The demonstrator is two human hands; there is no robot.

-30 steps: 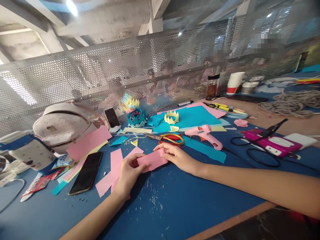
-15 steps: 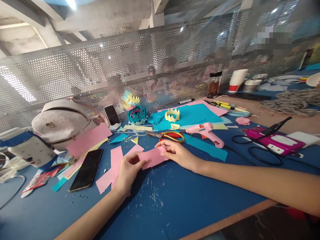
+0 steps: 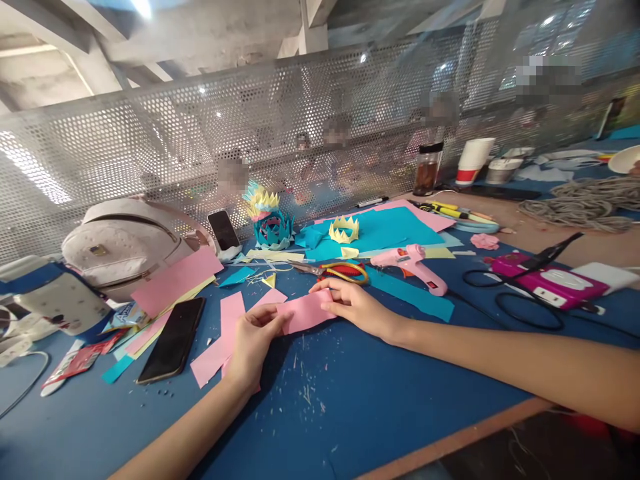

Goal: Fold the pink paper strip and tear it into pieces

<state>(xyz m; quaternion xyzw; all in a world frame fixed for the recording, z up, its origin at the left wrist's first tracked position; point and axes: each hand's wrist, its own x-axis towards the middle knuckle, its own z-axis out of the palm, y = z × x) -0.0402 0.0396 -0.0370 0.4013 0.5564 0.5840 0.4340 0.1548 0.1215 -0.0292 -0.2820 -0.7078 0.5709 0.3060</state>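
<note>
A pink paper strip (image 3: 306,313) is stretched between my two hands above the blue table. My left hand (image 3: 256,340) pinches its left end between thumb and fingers. At the other end, my right hand (image 3: 353,303) grips the strip, thumb in front and fingers behind. More pink paper strips (image 3: 231,320) lie under and beside my left hand. Just beyond my right hand are scissors (image 3: 345,272) with yellow-and-red handles. A pink glue gun (image 3: 414,267) rests to the right of them. Farther back stand a yellow paper crown (image 3: 344,230) and a blue spiky paper piece (image 3: 273,231).
On the left are a black phone (image 3: 171,341), a pale backpack (image 3: 125,243) and a patterned cup (image 3: 63,300). Blue paper sheets (image 3: 385,227) lie at the back. A magenta power strip (image 3: 553,283) with black cables sits right. A perforated metal screen (image 3: 165,147) stands behind the table.
My left fingers have shifted slightly on the strip's left end, and the strip now bends a little. My right hand has hardly moved.
</note>
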